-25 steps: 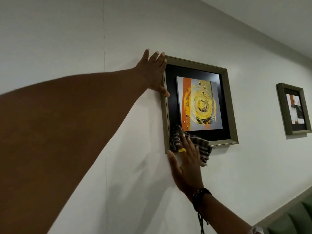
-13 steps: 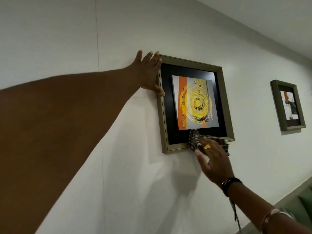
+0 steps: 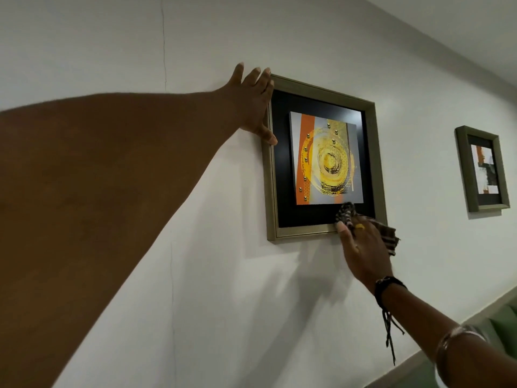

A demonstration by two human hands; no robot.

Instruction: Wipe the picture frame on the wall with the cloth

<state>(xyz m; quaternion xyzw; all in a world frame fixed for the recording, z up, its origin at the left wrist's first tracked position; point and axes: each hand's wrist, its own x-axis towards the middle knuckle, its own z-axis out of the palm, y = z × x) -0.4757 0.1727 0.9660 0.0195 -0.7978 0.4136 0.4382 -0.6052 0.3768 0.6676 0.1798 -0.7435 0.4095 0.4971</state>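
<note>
From the head camera we look up along a white wall [image 3: 195, 275] at the picture frame [image 3: 269, 191], a square frame with a dull gold moulding, a black mat and a print of a yellow disc on orange and grey bands. It hangs flat on the wall, slightly above our eye line.

Our left hand [image 3: 251, 105] is spread wide, fingers splayed and palm laid against the wall and the frame's upper left corner. The fingertips reach past the top of the moulding and the thumb rests over the left rail onto the black mat. It grips nothing; it only presses flat.

Our right hand [image 3: 363, 253] comes up from the lower right, back of the hand toward us, with a yellow ring [image 3: 360, 226] on one finger and a dark cord bracelet [image 3: 389, 287] at the wrist. Its fingers are loosely curled over the cloth [image 3: 387, 236], a dark and pale checked rag, holding it against the frame's lower right corner. One bunched end of the cloth lies on the black mat just under the print; the rest hangs past the bottom rail, behind the hand.

Farther right on the same wall, well apart, hangs a second smaller frame [image 3: 464, 175].
</note>
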